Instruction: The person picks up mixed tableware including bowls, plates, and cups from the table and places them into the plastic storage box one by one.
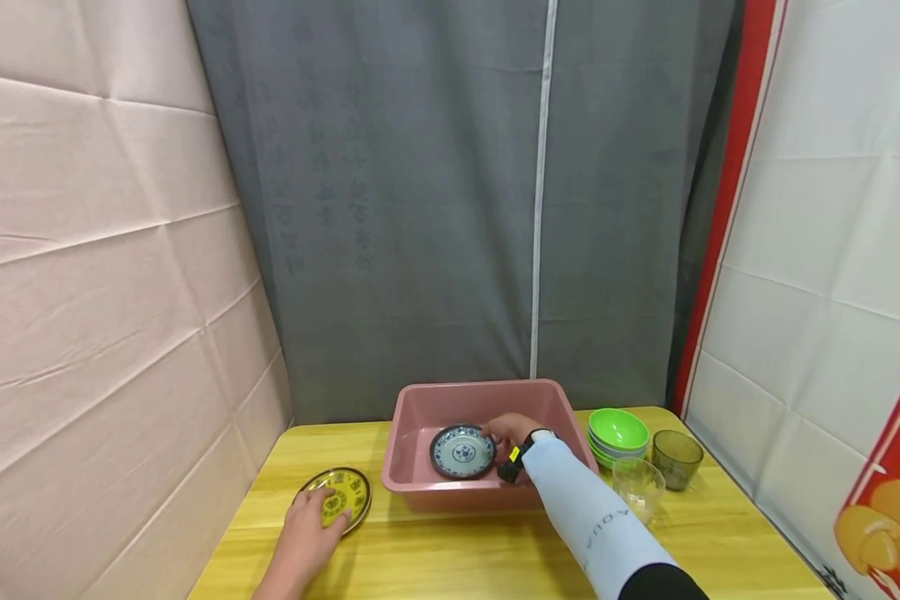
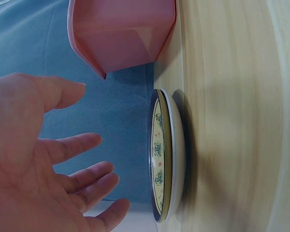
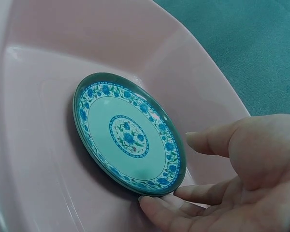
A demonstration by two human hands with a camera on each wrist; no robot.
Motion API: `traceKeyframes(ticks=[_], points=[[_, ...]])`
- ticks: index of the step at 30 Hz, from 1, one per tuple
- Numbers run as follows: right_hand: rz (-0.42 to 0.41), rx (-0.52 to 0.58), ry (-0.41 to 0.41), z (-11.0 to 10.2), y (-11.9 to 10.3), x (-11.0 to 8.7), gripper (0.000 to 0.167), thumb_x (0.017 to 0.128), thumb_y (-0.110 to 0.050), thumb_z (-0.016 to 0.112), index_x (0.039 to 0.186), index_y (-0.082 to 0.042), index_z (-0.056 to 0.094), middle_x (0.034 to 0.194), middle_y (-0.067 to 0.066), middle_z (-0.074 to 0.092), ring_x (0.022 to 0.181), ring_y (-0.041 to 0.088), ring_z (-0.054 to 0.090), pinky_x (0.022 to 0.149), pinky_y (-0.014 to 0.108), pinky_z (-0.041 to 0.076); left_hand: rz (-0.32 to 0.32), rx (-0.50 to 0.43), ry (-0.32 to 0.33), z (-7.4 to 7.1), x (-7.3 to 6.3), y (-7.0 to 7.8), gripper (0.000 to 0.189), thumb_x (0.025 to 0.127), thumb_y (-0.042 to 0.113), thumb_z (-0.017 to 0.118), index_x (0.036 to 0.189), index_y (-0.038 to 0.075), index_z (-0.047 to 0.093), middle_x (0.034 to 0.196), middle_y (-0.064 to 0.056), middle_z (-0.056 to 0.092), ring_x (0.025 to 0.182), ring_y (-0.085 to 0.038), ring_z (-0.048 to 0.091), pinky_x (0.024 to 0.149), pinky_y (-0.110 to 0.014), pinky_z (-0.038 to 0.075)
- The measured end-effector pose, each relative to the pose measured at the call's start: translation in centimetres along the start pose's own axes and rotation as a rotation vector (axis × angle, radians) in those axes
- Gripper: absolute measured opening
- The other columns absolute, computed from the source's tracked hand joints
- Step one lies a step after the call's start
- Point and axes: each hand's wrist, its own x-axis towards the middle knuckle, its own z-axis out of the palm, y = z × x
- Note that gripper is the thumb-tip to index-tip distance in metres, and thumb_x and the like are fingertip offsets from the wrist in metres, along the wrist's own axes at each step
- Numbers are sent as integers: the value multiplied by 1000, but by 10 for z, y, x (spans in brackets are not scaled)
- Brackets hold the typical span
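In the head view my left hand (image 1: 311, 529) hovers at a yellow patterned plate (image 1: 348, 492) on the table. The left wrist view shows its fingers spread and apart from this dark-rimmed plate (image 2: 159, 154), which sits on a white one (image 2: 179, 159). My right hand (image 1: 512, 432) reaches into a pink basin (image 1: 487, 394) beside a blue-and-white floral plate (image 1: 462, 452) with a dark rim. Up close, the right hand's fingertips (image 3: 150, 203) touch the lower edge of the floral plate (image 3: 101, 108). The thumb stands slightly off its rim.
Right of the basin stand stacked bowls with a green one (image 1: 618, 429) on top, a clear glass (image 1: 639, 487) and a brownish tinted glass (image 1: 677, 460). A grey curtain (image 1: 420, 208) hangs behind the wooden table (image 1: 450, 554). Cloth walls flank both sides.
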Motion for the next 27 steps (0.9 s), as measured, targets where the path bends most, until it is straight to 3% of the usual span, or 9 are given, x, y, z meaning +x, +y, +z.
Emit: traceKeyframes(ticks=[6, 12, 16, 19, 25, 27], points=[[21, 95, -2, -5, 2, -22, 75, 91, -41, 86, 139, 9, 58, 125, 31, 64, 106, 48, 66, 72, 61, 67, 5, -6, 7, 0, 0, 1, 53, 100, 25, 82, 139, -7, 66, 138, -33, 58, 130, -54, 58, 111, -71, 46], [-33, -39, -29, -3, 1, 2, 52, 100, -34, 79, 127, 9, 66, 104, 21, 62, 108, 42, 65, 82, 45, 62, 3, -6, 5, 2, 0, 0, 52, 100, 25, 82, 139, -6, 66, 139, -34, 58, 131, -55, 57, 112, -71, 46], [-71, -97, -60, -3, 3, 20, 50, 102, -29, 76, 130, 11, 67, 113, 26, 64, 96, 35, 65, 93, 48, 62, -1, -4, 0, 3, 1, 1, 52, 100, 25, 82, 139, -6, 66, 141, -35, 56, 133, -56, 55, 113, -71, 45], [-94, -99, -63, -6, 3, 23, 51, 100, -29, 78, 133, 9, 68, 117, 27, 63, 98, 38, 66, 97, 51, 62, 0, -6, -1, 2, 1, 1, 52, 101, 26, 81, 139, -6, 66, 141, -35, 56, 134, -56, 54, 113, -71, 45], [-229, -227, -49, -18, -7, 6, 36, 96, -36, 80, 94, 0, 73, 88, 17, 58, 111, 49, 68, 96, 61, 61, 17, -18, 4, 1, 1, 4, 51, 101, 24, 81, 139, -6, 66, 141, -33, 57, 136, -55, 54, 114, -70, 44], [-302, -304, -54, -23, -11, 0, 36, 99, -37, 78, 93, -2, 75, 89, 14, 59, 110, 47, 69, 98, 60, 61, 17, -20, -2, 0, 1, 5, 51, 101, 25, 80, 140, -6, 66, 142, -32, 57, 137, -54, 53, 115, -70, 44]])
